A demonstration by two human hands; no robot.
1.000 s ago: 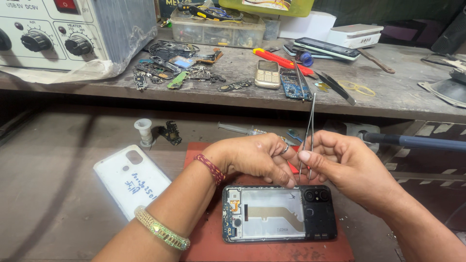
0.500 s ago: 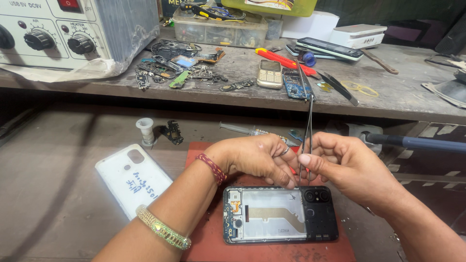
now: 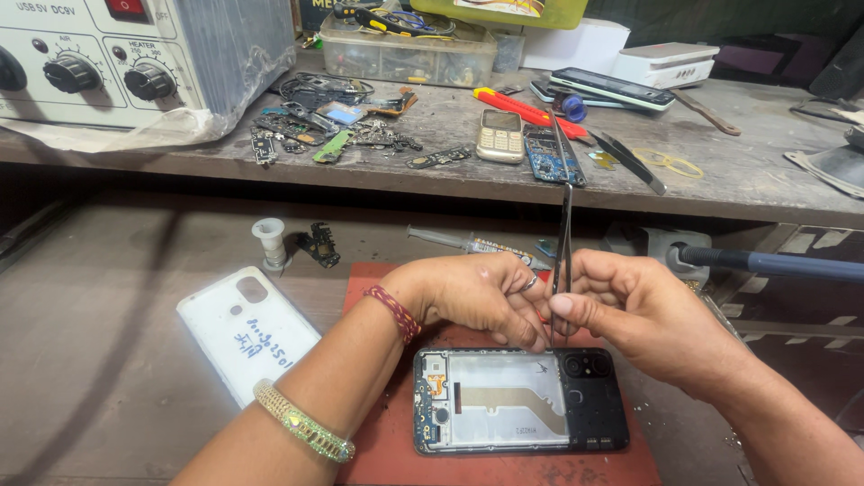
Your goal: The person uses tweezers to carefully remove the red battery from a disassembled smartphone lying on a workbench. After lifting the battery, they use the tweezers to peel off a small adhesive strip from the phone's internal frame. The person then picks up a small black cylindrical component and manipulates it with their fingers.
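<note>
An opened smartphone [image 3: 517, 400], back cover off, lies flat on a red work mat [image 3: 396, 432]. Just above its top edge my right hand [image 3: 643, 315] pinches metal tweezers [image 3: 563, 238] that stand nearly upright, tips down between my hands. My left hand [image 3: 477, 297] is curled beside them, fingertips pressed together at the tweezer tips. Whatever small part sits between the fingers is hidden. My left wrist carries a red thread band and a gold bangle.
A white phone back cover [image 3: 243, 328] lies left of the mat. A syringe [image 3: 459, 243] and small white spool [image 3: 268, 241] sit behind. The raised shelf holds a rework station [image 3: 108, 63], a keypad phone [image 3: 500, 135], circuit boards [image 3: 549, 155], loose parts and tools. A blue-handled tool [image 3: 774, 263] pokes in at right.
Both hands stay together over the phone's top edge. The tweezers have tipped slightly more upright; otherwise nothing has moved.
</note>
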